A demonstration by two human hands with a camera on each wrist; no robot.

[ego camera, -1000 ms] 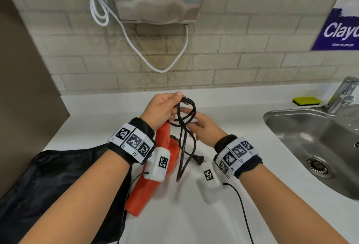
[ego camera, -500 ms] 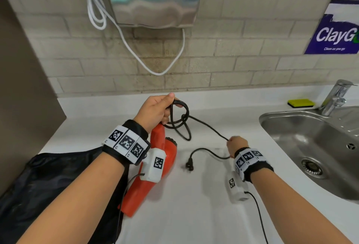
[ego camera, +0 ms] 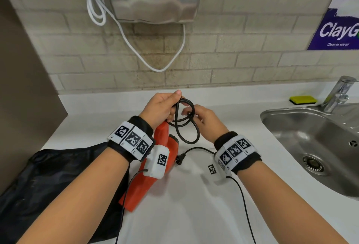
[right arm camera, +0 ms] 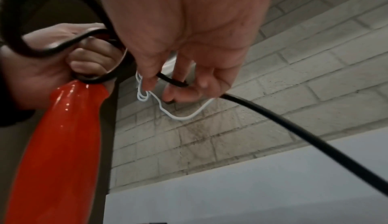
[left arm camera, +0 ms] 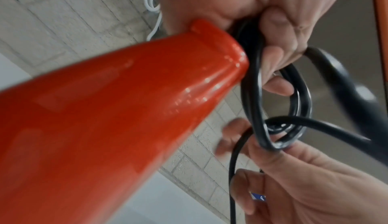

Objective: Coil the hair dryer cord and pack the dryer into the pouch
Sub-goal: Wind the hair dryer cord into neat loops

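Here, left hand [ego camera: 161, 107] gripping cord [ego camera: 187, 129] loops — right hand [ego camera: 206, 119] pinching.

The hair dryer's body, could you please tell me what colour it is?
Glossy orange-red; the hair dryer shows it best in the left wrist view.

The head view looks forward and down from above both forearms, taking in the white counter [ego camera: 174, 214], the brick wall [ego camera: 233, 59] and the sink [ego camera: 310, 137]. The left wrist view sits very close under the left hand [left arm camera: 262, 3], facing along the orange hair dryer [left arm camera: 105, 111] toward the wall. The right wrist view looks up along the right hand [right arm camera: 189, 28]. All three share the black cord [ego camera: 186, 127] loops and the white cable [ego camera: 155, 65] on the wall
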